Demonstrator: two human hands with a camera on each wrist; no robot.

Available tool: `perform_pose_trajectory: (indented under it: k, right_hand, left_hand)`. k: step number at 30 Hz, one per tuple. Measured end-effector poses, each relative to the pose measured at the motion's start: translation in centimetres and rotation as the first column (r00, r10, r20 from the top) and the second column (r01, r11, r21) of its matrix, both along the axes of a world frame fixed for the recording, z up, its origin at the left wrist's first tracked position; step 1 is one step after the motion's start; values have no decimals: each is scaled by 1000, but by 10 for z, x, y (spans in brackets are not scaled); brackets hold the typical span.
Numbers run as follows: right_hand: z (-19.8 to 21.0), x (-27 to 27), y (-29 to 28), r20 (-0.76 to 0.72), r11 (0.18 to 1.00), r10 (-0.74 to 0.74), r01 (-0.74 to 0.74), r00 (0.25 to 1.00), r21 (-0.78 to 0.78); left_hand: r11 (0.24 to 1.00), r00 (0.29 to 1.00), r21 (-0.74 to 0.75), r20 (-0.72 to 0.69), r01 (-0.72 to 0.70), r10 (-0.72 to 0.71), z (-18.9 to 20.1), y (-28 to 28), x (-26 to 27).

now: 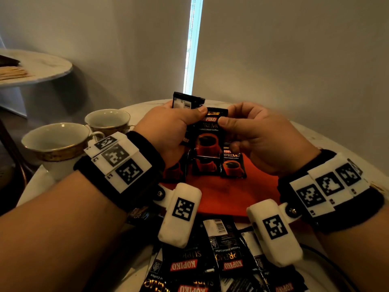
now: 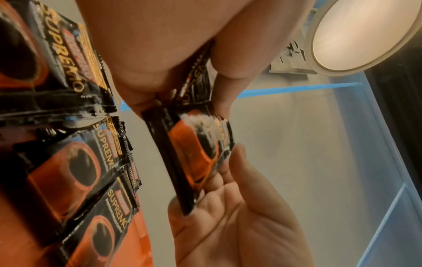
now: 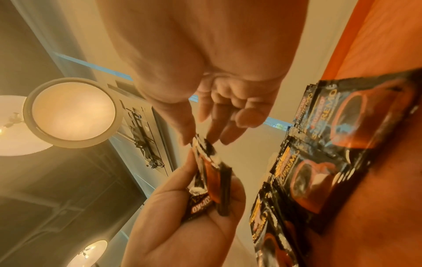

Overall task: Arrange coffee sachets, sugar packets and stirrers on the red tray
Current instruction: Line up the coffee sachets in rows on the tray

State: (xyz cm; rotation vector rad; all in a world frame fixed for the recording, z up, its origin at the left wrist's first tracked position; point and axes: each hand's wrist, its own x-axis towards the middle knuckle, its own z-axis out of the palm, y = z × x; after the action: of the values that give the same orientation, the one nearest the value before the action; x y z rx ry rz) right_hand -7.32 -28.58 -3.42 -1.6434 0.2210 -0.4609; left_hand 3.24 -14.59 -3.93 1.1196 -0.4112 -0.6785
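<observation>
Above the red tray (image 1: 221, 199) my left hand (image 1: 185, 114) grips a small bunch of black coffee sachets (image 1: 187, 101), thumb on top. My right hand (image 1: 229, 121) pinches the upper edge of the front sachet (image 1: 207, 135) of that bunch, which shows a red cup. In the left wrist view the left hand (image 2: 182, 86) and the right hand (image 2: 228, 207) both hold this sachet (image 2: 194, 159). In the right wrist view the right hand (image 3: 205, 130) nips its top edge (image 3: 203, 150). Several sachets (image 1: 232, 163) lie in a row on the tray. No sugar packets are in view.
A loose pile of sachets (image 1: 210, 260) lies on the round white table (image 1: 315, 135) in front of the tray. Two gold-rimmed cups (image 1: 54, 140) (image 1: 107, 121) stand at the left. Wooden stirrers (image 1: 12, 72) lie on a second table at the far left.
</observation>
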Motion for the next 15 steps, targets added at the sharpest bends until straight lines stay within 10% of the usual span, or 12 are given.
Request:
perform_pose_trajectory:
  k: [8,15]
  right_hand:
    - [0,-5,2,-60,965,56,-69,997,-251]
    - [-2,-3,-5,-193,985,-70,38,979,-168]
  left_hand:
    - [997,997,19,-24,-73,73,-2,-2,3]
    - [996,992,57,-108,-65,71,2,2,12]
